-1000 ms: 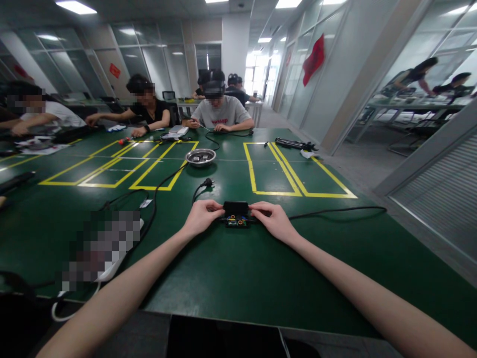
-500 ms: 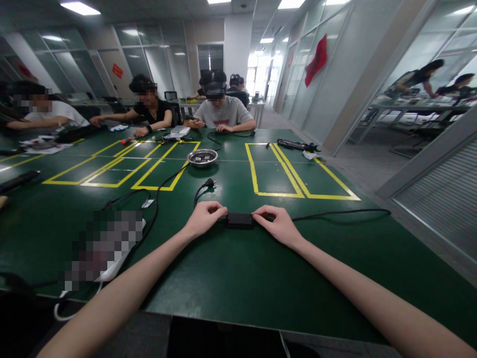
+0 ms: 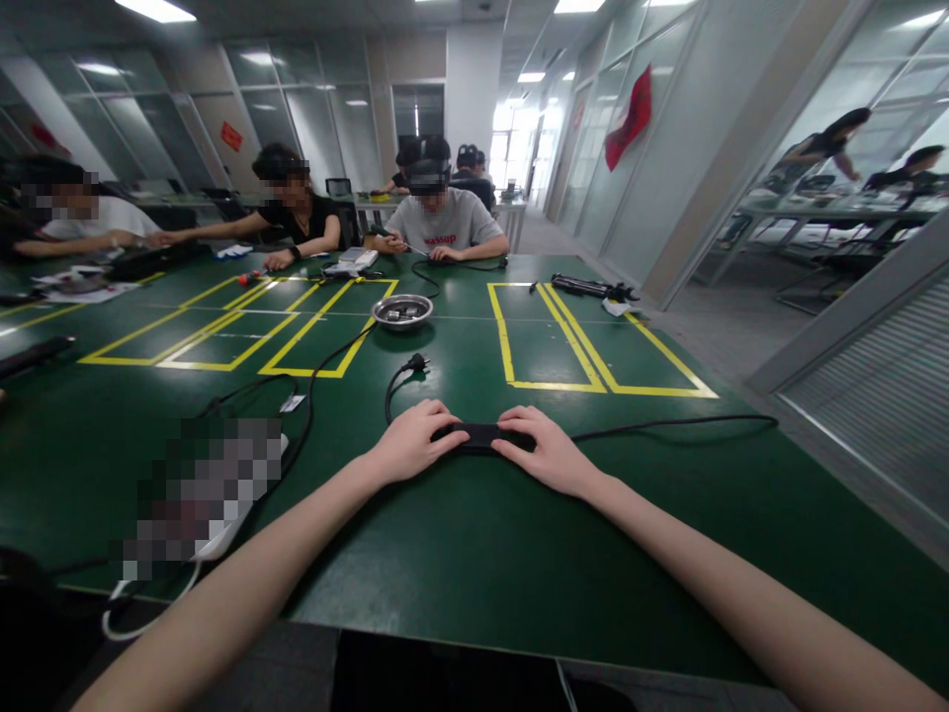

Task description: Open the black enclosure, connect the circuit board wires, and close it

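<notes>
A black power adapter (image 3: 481, 437), a small flat box, lies on the green table in front of me. My left hand (image 3: 421, 441) grips its left end between thumb and fingers. At the right end, my right hand (image 3: 545, 450) holds it the same way. From beneath the right hand a black cable (image 3: 667, 423) runs off across the table to the right. Beyond my left hand, a black cord ends in a power plug (image 3: 417, 364). The adapter's two ends are partly hidden by my fingers.
Farther off stands a metal bowl (image 3: 402, 312) with small metal pieces in it. Yellow tape (image 3: 556, 388) marks rectangles on the green table (image 3: 504, 564). A blurred-out item on a white object (image 3: 222, 539) lies at left. A folded black tripod-like item (image 3: 593, 288) lies far right. Co-workers sit opposite.
Both hands have moved inward from the cable ends onto the adapter's body and now grasp its two ends. At the far left, a co-worker's arm has reached farther left.
</notes>
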A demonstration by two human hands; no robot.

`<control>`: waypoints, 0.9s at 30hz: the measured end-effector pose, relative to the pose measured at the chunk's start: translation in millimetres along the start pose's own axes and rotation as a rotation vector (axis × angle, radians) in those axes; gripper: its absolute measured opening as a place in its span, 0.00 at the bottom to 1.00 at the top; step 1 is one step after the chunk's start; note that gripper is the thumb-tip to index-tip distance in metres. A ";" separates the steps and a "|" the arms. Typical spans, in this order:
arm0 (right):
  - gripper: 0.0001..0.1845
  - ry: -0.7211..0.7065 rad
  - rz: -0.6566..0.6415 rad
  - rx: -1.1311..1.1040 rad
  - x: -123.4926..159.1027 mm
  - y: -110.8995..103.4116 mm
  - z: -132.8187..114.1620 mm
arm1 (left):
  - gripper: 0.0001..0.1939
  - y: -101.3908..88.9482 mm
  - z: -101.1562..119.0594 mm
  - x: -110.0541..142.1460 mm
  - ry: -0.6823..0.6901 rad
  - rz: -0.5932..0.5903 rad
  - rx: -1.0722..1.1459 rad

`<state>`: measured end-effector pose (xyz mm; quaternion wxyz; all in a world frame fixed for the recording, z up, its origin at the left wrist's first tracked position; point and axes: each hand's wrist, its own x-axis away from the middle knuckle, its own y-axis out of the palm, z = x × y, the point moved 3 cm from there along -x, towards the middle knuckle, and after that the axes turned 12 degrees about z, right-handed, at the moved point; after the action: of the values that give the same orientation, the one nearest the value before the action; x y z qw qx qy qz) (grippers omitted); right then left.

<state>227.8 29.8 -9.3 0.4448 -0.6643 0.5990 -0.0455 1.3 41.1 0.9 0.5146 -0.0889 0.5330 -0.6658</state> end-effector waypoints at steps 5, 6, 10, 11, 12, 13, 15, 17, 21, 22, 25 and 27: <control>0.13 0.093 -0.086 -0.091 1.3 -4.7 -6.2 | 0.18 -0.3 4.5 0.3 0.004 -0.072 -0.034; 0.13 0.094 -0.090 -0.103 2.1 -5.1 -8.2 | 0.18 -0.8 5.5 0.9 -0.010 -0.082 -0.010; 0.15 0.007 -0.041 -0.089 5.2 -5.5 -14.8 | 0.17 -5.0 10.7 2.8 -0.003 -0.048 0.051; 0.17 -0.019 -0.023 -0.079 5.9 -5.6 -15.8 | 0.17 -5.9 12.2 3.0 0.016 -0.031 0.044; 0.19 -0.049 -0.016 -0.068 6.4 -5.4 -16.8 | 0.17 -6.3 13.7 3.1 0.034 -0.018 0.038; 0.20 -0.082 -0.019 -0.056 6.9 -5.2 -17.8 | 0.17 -6.5 15.1 3.1 0.049 -0.008 0.034; 0.16 -0.154 -0.037 -0.023 7.7 -4.6 -19.8 | 0.16 -5.7 17.9 3.0 0.073 -0.002 0.033; 0.09 -0.213 -0.044 0.015 8.0 -4.4 -21.2 | 0.15 -3.9 20.9 2.9 0.092 -0.003 0.023; 0.09 -0.302 0.000 0.080 8.1 -4.6 -23.4 | 0.15 1.4 28.4 2.6 0.156 -0.027 -0.039; 0.10 -0.320 0.009 0.085 8.2 -4.7 -24.1 | 0.16 2.7 30.1 2.4 0.178 -0.036 -0.053; 0.12 -0.326 -0.031 0.054 8.2 -4.6 -25.0 | 0.16 4.8 32.6 1.6 0.222 -0.049 -0.062; 0.14 -0.313 -0.090 0.024 8.3 -4.2 -24.6 | 0.17 4.5 32.1 1.1 0.224 -0.048 -0.048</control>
<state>218.6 9.1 4.2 0.5380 -0.6842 0.4913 0.0315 24.8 20.8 10.2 0.4337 -0.0390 0.6004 -0.6708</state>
